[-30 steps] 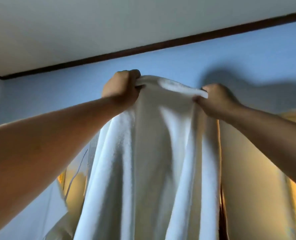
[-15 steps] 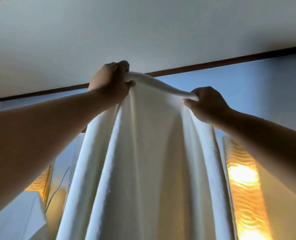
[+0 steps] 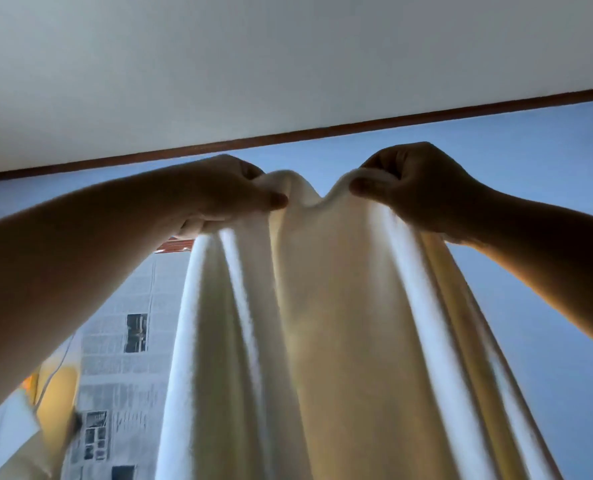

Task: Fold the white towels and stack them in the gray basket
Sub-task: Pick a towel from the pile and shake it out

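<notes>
A large white towel hangs in long folds from both raised hands, filling the middle and bottom of the head view. My left hand pinches its top edge on the left. My right hand pinches the same edge on the right. The two hands are close together, and the edge sags in a small dip between them. The gray basket is not in view.
The camera points up at a white ceiling, a dark wooden trim and a blue wall. Newspaper sheets cover a surface at the lower left, beside a yellow glowing patch.
Both hands have moved closer together along the towel's top edge, which now sags between them. The view has shifted, and the newspaper-covered area has come into sight at the left.
</notes>
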A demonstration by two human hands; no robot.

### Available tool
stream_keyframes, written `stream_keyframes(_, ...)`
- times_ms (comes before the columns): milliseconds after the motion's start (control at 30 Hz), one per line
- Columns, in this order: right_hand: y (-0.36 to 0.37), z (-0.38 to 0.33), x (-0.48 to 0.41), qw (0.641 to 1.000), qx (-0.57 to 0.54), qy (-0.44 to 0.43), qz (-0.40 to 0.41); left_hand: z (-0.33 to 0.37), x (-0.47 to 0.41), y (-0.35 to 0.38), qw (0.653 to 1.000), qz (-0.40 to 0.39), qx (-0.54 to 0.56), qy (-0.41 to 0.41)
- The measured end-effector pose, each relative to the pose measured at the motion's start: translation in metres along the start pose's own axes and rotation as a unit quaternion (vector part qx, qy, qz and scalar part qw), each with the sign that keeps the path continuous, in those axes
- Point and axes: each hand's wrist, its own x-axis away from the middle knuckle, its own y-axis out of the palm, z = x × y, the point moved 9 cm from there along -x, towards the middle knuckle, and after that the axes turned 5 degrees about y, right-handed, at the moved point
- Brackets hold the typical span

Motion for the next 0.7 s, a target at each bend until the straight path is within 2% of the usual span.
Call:
stream_keyframes(67,-0.010,-0.005,0.030,0.999,0.007,0.014,-0.030,0.007,0.034,0.034,0.989,-0.118,0.084,-0.025)
stream_keyframes(133,-0.013,-0.009,0.061,0.997,0.000,0.038,-0.060,0.011,0.072,0.064,0.969,-0.202,0.139,-0.029)
stream_keyframes(333,-0.016,0.006,0.166,0.982,-0.023,0.134,-0.127,-0.007,0.179,0.159,0.867,-0.334,0.367,-0.050)
stream_keyframes(400,-0.020,0.016,0.202,0.977,-0.023,0.162,-0.139,-0.013,0.204,0.188,0.864,-0.325,0.379,-0.073)
stream_keyframes(533,-0.041,0.041,0.255,0.961,-0.036,0.232,-0.143,-0.001,0.234,0.226,0.880,-0.269,0.375,-0.112)
stream_keyframes(700,-0.090,0.058,0.290,0.955,-0.039,0.271,-0.113,0.057,0.238,0.233,0.882,-0.210,0.413,-0.090)
